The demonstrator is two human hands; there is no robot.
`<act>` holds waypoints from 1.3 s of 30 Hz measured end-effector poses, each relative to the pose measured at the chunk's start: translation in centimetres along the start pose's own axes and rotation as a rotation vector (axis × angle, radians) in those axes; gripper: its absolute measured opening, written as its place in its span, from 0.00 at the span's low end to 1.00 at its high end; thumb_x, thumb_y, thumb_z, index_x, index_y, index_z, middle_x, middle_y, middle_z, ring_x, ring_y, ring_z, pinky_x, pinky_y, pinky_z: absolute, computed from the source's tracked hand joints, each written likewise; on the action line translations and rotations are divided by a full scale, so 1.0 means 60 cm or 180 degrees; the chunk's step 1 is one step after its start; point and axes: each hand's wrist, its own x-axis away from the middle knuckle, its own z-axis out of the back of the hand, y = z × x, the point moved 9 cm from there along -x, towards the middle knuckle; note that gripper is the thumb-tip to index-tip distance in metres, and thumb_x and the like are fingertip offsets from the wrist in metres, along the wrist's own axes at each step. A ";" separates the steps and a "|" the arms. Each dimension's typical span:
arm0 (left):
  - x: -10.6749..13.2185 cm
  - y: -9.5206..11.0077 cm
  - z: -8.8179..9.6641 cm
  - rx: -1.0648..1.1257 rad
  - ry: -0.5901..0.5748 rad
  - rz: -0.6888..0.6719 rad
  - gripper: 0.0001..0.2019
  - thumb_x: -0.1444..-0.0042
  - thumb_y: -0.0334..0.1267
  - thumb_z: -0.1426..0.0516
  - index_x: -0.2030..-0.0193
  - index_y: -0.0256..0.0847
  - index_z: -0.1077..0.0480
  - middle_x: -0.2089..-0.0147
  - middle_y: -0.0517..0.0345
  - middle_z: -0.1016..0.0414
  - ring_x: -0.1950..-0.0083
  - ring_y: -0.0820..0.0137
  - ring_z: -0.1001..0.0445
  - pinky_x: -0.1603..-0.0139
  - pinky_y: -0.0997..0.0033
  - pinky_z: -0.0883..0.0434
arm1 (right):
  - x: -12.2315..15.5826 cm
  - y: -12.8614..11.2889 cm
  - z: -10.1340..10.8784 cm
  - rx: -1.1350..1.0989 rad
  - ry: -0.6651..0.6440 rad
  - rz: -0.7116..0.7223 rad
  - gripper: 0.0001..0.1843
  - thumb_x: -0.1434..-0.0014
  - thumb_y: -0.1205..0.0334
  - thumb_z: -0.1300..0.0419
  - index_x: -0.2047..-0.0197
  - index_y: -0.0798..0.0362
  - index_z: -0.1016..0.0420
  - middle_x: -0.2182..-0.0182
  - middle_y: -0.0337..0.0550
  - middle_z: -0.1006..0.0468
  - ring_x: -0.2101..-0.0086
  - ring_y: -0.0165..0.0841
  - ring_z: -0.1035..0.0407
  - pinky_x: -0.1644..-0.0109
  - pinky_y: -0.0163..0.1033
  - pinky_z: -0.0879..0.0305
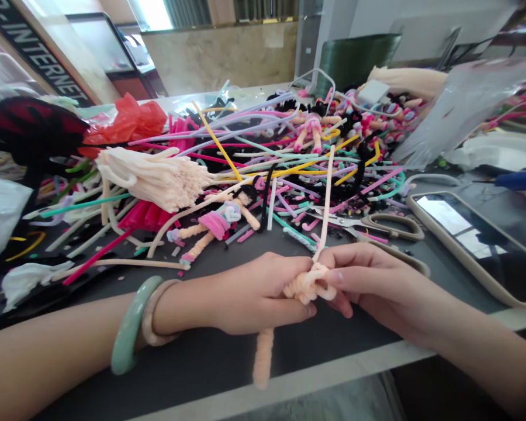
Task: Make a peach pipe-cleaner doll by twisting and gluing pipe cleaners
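Near the table's front edge, my left hand is closed around a peach pipe-cleaner figure. A twisted, coiled limb of it hangs down below that hand. My right hand pinches a small loop at the figure's right end between thumb and fingers. From between the two hands a single pale pipe cleaner sticks straight up. Just beyond lies a pipe-cleaner doll with a pink and lilac body. A pair of scissors with beige handles lies behind my right hand.
A phone lies at the right. Loose pipe cleaners and offcuts cover the table's middle, with a cream pipe-cleaner bundle on top. More dolls are heaped at the back. A red plastic bag and a clear bag flank the pile.
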 end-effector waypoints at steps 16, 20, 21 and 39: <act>0.000 0.002 0.000 -0.0064 0.0039 0.0008 0.14 0.40 0.26 0.48 0.50 0.41 0.30 0.51 0.57 0.24 0.52 0.70 0.26 0.47 0.73 0.33 | 0.000 0.010 0.007 0.0106 0.0061 -0.0031 0.16 0.38 0.55 0.41 0.74 0.57 0.28 0.79 0.36 0.33 0.78 0.23 0.38 0.75 0.28 0.40; -0.002 0.005 -0.002 -0.0069 0.0014 -0.0031 0.14 0.42 0.24 0.48 0.52 0.40 0.30 0.49 0.57 0.24 0.52 0.71 0.26 0.47 0.74 0.33 | -0.003 0.011 0.007 0.0084 0.0075 -0.0024 0.18 0.38 0.54 0.41 0.74 0.57 0.27 0.80 0.37 0.33 0.79 0.23 0.39 0.76 0.28 0.40; -0.002 0.006 -0.002 -0.0081 0.0011 -0.0062 0.14 0.42 0.23 0.48 0.53 0.40 0.30 0.49 0.57 0.24 0.51 0.71 0.26 0.47 0.74 0.34 | -0.004 0.011 0.007 0.0094 0.0080 -0.0039 0.17 0.38 0.55 0.41 0.75 0.58 0.27 0.80 0.37 0.32 0.79 0.23 0.39 0.76 0.28 0.40; 0.000 -0.003 0.000 -0.0381 0.0052 0.0202 0.09 0.42 0.30 0.47 0.55 0.41 0.31 0.59 0.58 0.23 0.58 0.68 0.25 0.56 0.73 0.31 | -0.006 0.011 0.012 0.0297 0.0186 -0.0056 0.16 0.42 0.56 0.38 0.77 0.57 0.27 0.82 0.36 0.32 0.80 0.23 0.39 0.77 0.29 0.39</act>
